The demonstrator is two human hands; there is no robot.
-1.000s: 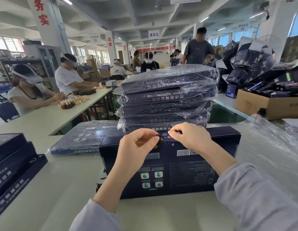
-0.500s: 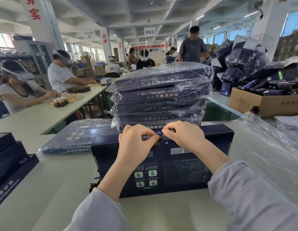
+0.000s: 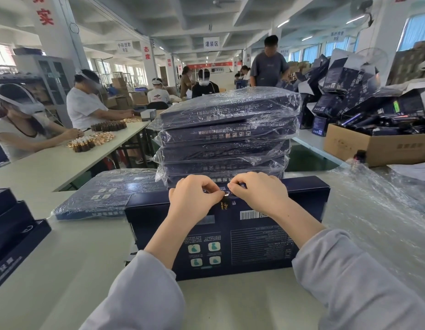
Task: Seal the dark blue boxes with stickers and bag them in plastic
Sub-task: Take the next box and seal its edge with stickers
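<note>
- Now our two hands have drawn closer together than a second ago; the gap between them over the box's upper edge is nearly gone, and the fingertips almost meet.
- The sticker now shows lower, lying down over the printed face just under the edge, where before it sat between the thumbs at the edge itself.
- Our left hand has its fingers curled, thumb and forefinger pinched on the sticker's upper left part.
- Our right hand is curled too, its fingertips nipping the sticker's top right at the box edge; neither hand holds anything else.
- The dark blue box stands on the pale table with its barcode face toward us, as before, just in front of the stack of bagged boxes.
- One bagged box lies flat to the left, unbagged boxes sit at the left edge, and loose plastic bags lie to the right.
</note>
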